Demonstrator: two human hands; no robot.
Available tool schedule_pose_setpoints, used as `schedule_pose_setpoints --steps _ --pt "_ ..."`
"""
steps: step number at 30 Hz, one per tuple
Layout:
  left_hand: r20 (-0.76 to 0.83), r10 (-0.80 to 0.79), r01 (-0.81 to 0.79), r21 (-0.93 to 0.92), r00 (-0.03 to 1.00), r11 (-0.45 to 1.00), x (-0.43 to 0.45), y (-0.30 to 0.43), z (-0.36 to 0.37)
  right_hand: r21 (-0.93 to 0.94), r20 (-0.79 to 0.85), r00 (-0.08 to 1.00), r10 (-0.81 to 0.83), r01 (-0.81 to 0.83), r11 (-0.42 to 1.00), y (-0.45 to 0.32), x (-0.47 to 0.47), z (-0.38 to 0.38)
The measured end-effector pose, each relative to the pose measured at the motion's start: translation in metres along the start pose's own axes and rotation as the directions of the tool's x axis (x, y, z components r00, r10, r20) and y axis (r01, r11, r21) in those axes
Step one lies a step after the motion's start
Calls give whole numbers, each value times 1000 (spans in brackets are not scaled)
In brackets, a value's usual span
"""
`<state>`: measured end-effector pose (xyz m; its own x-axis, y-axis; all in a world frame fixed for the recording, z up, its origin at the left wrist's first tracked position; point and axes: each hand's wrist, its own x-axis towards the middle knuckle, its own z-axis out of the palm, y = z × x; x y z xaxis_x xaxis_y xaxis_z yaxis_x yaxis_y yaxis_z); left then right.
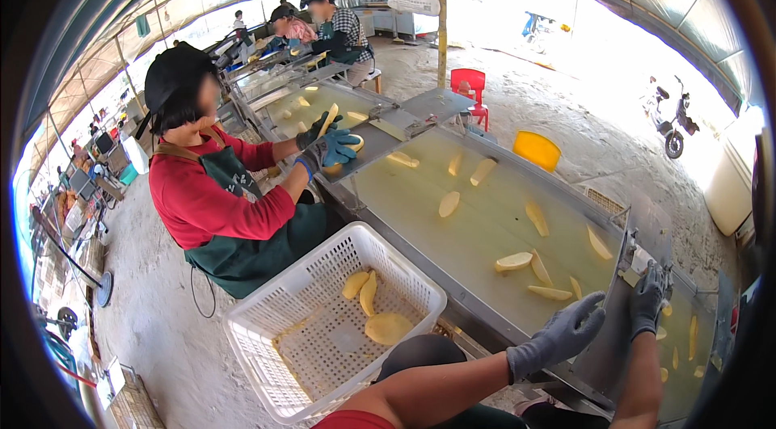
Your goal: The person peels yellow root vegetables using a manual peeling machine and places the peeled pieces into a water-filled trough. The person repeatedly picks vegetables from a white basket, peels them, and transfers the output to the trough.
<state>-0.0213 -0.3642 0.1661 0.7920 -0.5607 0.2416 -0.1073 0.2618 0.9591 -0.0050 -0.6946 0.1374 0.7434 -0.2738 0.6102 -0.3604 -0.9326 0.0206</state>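
Observation:
My left hand (562,332), in a grey work glove, is held out over the near edge of the metal trough (394,229). It is empty, with the thumb apart from the fingers. My right hand (647,300), gloved alike, is at the metal plate and bracket (630,265) across the trough. Its fingers are partly hidden, so any grip there is unclear. Left of my hands, peeled yellow fruit slices, likely mango, lie in cloudy water, among them a slice (550,292) and another slice (514,262). More pieces (692,337) lie beyond my right forearm.
A white plastic crate (397,253) with several yellow fruit pieces (388,328) stands left of my knee. A co-worker in a red top (254,217) handles fruit over another metal plate (379,147). Across the trough are a yellow stool (537,151) and a red chair (468,86).

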Motion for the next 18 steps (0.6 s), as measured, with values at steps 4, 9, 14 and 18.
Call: schedule_pose_setpoints --steps 4,9,14,18 --pt "69 -74 74 1 995 997 -3 9 5 1 -113 993 18 -18 1000 -4 3 8" --pt "68 -16 12 53 998 999 -9 -1 13 22 -118 993 22 -20 1000 -18 8 2" --pt "71 65 -78 191 995 978 -9 1 17 17 -124 991 40 -39 999 -9 10 11" --pt "56 46 -53 131 997 990 -10 -1 20 36 -136 991 10 -5 999 -8 25 15"
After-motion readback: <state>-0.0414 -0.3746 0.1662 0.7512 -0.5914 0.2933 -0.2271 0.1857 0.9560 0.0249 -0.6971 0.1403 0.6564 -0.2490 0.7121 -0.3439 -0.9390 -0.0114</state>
